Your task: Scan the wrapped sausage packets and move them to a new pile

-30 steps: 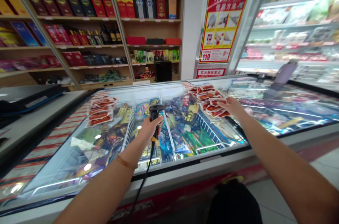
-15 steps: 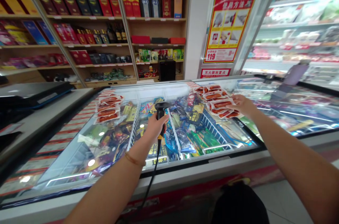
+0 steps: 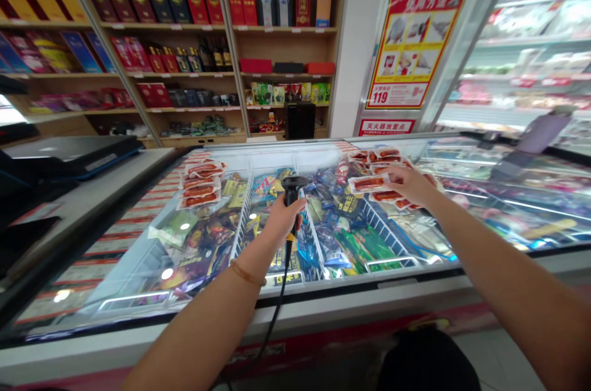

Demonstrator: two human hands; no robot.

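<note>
A black corded barcode scanner [image 3: 292, 189] stands upright in my left hand [image 3: 279, 218], whose fingers wrap its handle above the freezer glass. My right hand [image 3: 409, 185] pinches the right end of a clear pack of sausages [image 3: 368, 184]. Under and behind that hand lies a pile of similar sausage packs [image 3: 388, 156] on the glass. To the left, a second group of sausage packs [image 3: 201, 185] rests in an overlapping row on the freezer top. The scanner's cable [image 3: 277, 308] hangs down over the front edge.
The glass-topped chest freezer [image 3: 323, 300] holds wire baskets of bagged goods. A counter with a dark flat device [image 3: 87, 154] stands at left. Behind are shelves of boxes [image 3: 203, 28], and a lit display fridge [image 3: 521, 58] at right. A dark stool-like shape [image 3: 427, 360] is below.
My right hand has drawn one sausage pack leftward from the pile. My left hand still grips the scanner. The whole view has shifted slightly, moving the scene to the right.
</note>
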